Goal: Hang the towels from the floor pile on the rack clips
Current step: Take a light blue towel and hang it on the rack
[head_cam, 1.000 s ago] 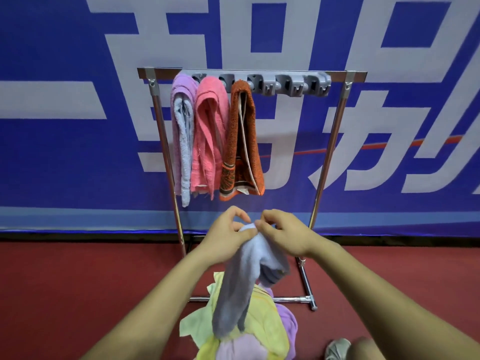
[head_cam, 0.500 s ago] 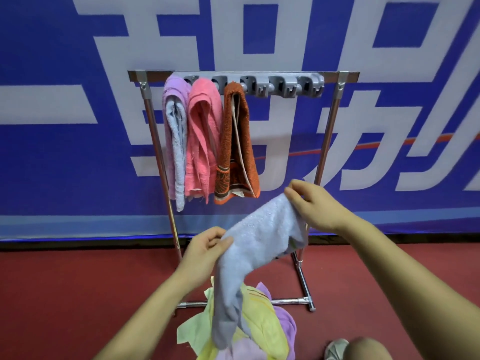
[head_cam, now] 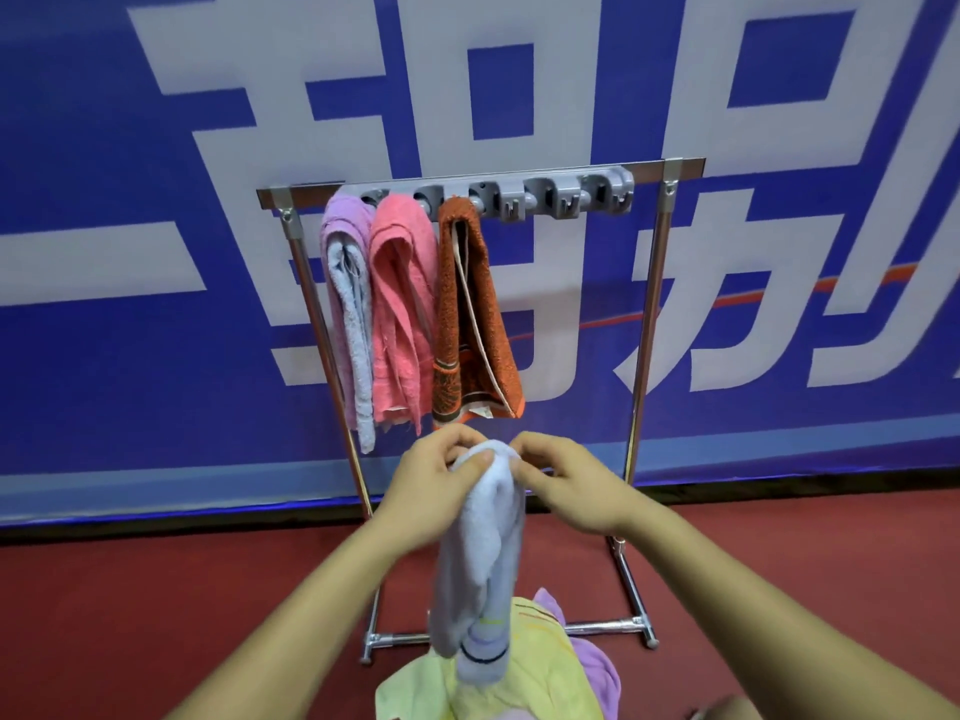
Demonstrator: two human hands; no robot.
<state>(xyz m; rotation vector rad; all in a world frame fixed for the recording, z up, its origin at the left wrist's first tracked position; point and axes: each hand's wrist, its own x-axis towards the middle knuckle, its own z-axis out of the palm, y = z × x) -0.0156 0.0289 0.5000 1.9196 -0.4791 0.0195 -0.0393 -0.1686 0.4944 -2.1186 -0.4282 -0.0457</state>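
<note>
— Head camera, far side: lilac towel (head_cam: 345, 314), pink towel (head_cam: 400, 314) and orange towel (head_cam: 472, 314) hang at the rack's (head_cam: 644, 324) left end, and grey clips (head_cam: 566, 200) run on rightward.
— And nearer?
— Left hand (head_cam: 431, 491) pinches the pale blue towel's (head_cam: 483, 553) top. Right hand (head_cam: 566, 491) pinches just beside it. The towel dangles over the pile (head_cam: 540, 667) on the floor.

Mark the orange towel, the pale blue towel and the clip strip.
orange towel (head_cam: 448, 304), head view, its hanging left panel.
pale blue towel (head_cam: 483, 537), head view, its drooping middle.
clip strip (head_cam: 550, 194), head view, a free grey clip.
</note>
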